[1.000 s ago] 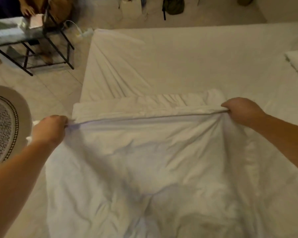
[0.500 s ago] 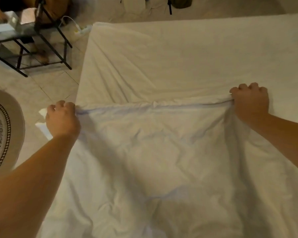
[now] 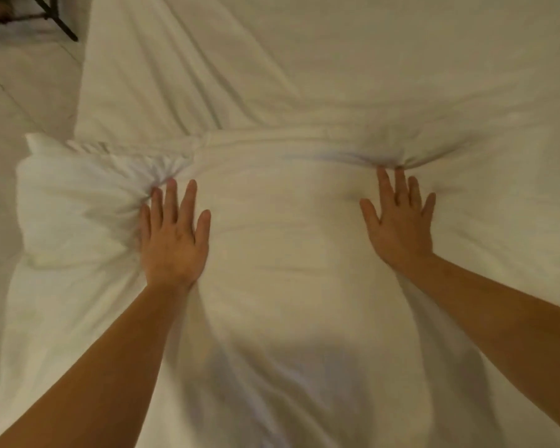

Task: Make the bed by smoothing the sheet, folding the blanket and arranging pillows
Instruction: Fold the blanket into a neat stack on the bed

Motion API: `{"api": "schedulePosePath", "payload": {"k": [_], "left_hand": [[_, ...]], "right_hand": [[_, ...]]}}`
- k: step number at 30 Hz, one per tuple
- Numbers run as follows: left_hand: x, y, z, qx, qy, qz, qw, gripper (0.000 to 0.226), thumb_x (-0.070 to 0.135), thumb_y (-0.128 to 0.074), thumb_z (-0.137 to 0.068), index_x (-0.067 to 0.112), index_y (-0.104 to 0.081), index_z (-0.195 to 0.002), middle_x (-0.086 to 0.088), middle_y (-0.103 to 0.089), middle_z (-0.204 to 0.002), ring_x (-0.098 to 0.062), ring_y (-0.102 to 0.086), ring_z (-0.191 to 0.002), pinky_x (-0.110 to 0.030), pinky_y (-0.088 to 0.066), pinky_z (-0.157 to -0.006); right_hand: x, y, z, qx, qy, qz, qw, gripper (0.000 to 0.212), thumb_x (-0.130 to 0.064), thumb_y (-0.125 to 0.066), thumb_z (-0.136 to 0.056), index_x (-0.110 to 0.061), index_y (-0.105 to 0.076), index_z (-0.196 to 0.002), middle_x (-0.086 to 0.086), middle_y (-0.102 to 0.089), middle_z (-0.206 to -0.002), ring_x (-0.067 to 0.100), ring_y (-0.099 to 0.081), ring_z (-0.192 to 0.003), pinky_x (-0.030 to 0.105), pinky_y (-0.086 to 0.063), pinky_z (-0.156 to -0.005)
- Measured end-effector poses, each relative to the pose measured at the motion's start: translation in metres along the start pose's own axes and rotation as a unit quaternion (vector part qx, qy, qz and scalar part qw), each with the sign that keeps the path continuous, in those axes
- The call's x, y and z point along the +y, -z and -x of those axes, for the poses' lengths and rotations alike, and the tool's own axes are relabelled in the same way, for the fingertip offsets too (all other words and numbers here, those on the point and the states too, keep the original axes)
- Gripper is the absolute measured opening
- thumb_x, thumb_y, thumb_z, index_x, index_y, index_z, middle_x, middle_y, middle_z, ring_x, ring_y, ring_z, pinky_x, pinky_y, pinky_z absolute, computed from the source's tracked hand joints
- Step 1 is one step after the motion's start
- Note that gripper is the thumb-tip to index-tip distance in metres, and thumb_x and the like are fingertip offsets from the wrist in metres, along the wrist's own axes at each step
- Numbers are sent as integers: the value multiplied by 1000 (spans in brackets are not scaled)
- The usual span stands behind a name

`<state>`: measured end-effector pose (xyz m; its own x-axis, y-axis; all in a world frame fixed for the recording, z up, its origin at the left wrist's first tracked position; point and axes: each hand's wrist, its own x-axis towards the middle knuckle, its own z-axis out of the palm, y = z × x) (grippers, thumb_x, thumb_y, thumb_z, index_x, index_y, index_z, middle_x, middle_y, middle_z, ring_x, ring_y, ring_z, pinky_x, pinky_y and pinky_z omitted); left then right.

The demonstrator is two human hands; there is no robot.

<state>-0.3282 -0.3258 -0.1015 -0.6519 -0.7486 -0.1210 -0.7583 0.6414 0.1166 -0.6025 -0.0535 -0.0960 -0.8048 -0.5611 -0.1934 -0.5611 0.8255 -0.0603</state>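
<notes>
From the head view, my left hand (image 3: 173, 240) lies flat on the blanket (image 3: 282, 253), left of centre. Its fingers are straight and slightly spread, gripping nothing, with the tips against a bunch of gathered cloth. My right hand (image 3: 400, 221), right of centre, presses down the same way, its fingertips at a pucker by the blanket's far edge. The blanket fills the middle and bottom of the frame. The creased sheet (image 3: 337, 59) spans the top. Floor (image 3: 23, 92) and a dark table leg (image 3: 59, 17) show upper left.

black metal table legs (image 3: 57, 19) top left | pale tiled floor (image 3: 23, 92)
</notes>
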Motion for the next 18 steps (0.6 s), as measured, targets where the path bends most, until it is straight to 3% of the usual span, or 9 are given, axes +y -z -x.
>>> {"api": "schedulePosePath", "payload": {"k": [6,18], "left_hand": [[-2,-32,-10,33,17,13,999,59,52,-24,-106,38,-9,-162,1,-9,-171,-27,-9,-157,-44,-2,-127],[-5,-37,-17,33,29,19,999,59,52,-24,-106,40,-8,-162,4,-10,-171,-24,-8,-157,-46,-5,-127]], "right_hand": [[-1,-37,-11,72,-20,12,997,62,-55,-22,-104,-31,-8,-159,5,-14,-167,31,-13,-153,60,-8,-120],[-3,-37,-22,60,-14,4,998,62,-55,-23,-103,-34,-6,-159,7,-16,-166,33,-14,-152,63,-9,-119]]}}
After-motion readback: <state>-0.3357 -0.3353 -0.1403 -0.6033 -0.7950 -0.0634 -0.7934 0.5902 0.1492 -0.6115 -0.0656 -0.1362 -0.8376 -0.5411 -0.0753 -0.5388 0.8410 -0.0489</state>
